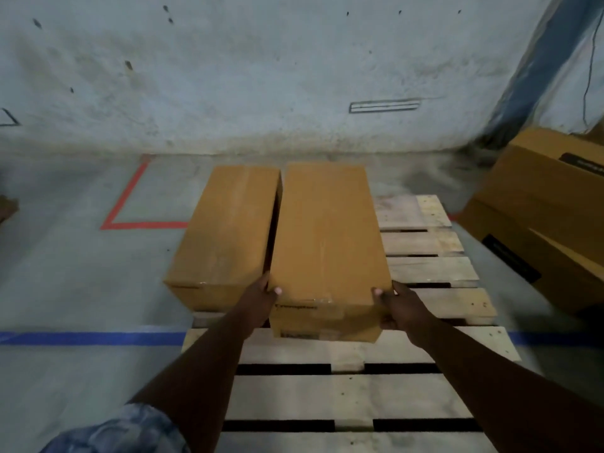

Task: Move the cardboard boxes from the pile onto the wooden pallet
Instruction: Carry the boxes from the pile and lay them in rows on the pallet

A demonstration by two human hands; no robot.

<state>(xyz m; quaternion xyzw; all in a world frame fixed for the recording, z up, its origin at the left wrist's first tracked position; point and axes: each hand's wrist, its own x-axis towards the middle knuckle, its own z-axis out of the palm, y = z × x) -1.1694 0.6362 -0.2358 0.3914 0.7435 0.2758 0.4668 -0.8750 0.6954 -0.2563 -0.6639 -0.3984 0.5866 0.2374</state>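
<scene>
Concrete floor (81,289), wooden pallet (431,273): left hand (261,304) and right hand (403,308) grip cardboard box (327,237) ends, beside second box (225,233).

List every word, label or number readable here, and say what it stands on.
Held box, front: one dark printed word, too blurred to read.
Same box, lower label: blurred, unreadable.
Pile boxes: black labels, print too blurred to read.
No other text shows.

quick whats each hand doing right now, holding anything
left hand: closed, gripping the near left corner of the right cardboard box
right hand: closed, gripping the near right corner of the same box
</scene>
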